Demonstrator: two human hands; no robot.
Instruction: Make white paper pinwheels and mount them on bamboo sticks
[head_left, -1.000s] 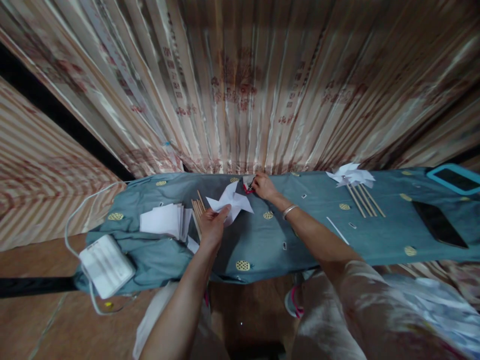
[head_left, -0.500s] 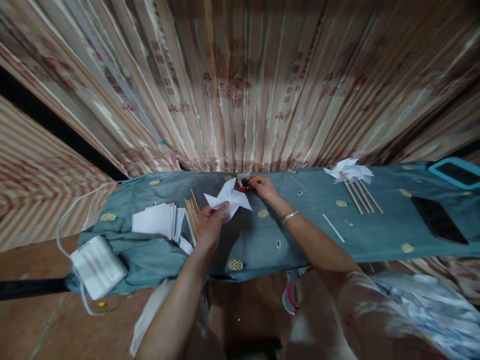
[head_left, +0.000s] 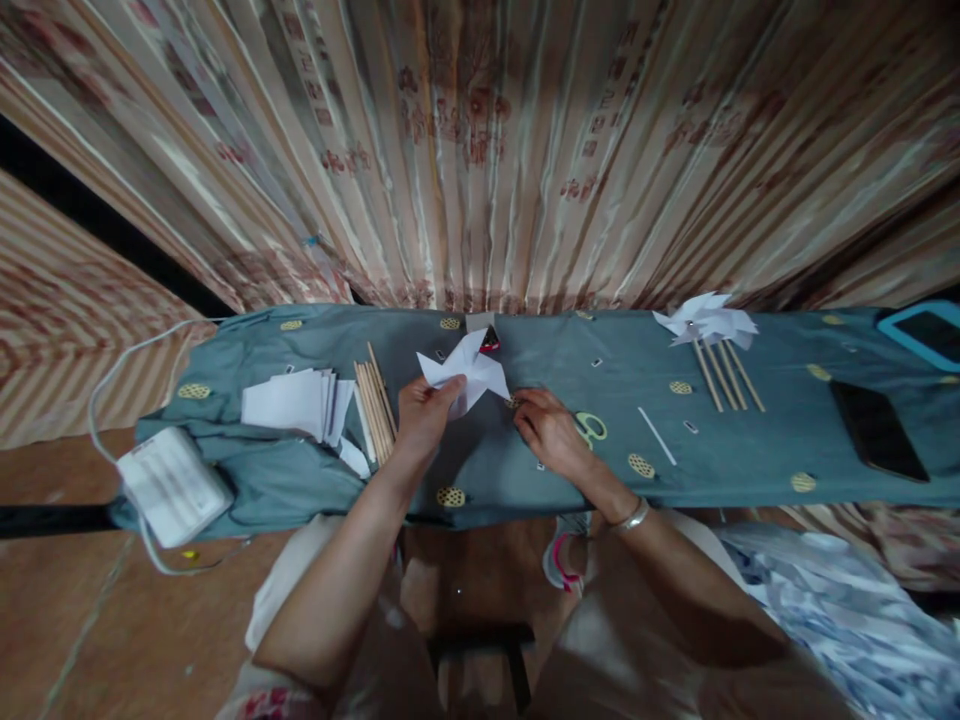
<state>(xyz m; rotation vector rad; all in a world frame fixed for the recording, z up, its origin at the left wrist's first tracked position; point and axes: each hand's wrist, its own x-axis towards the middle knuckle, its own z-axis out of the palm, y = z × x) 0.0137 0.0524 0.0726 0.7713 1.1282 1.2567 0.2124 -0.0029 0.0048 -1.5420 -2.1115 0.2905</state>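
My left hand pinches a white paper pinwheel between thumb and fingers, holding it above the cloth. To its right, my right hand is closed with bent fingers pressed together; whatever they hold, if anything, is too small to see. Beside that hand lie the green handles of scissors, partly covered by it. Just behind the pinwheel sits a small red box with dark contents. A bundle of thin wooden sticks lies left of my left hand.
Stacked white paper pieces and a white box with a cable are at the left. Finished pinwheels on sticks, a white strip, a dark phone and a blue-framed device lie right. A curtain hangs behind.
My right hand has moved back from the red box toward me and to the right. The green scissors handles now show. My left hand still holds the pinwheel.
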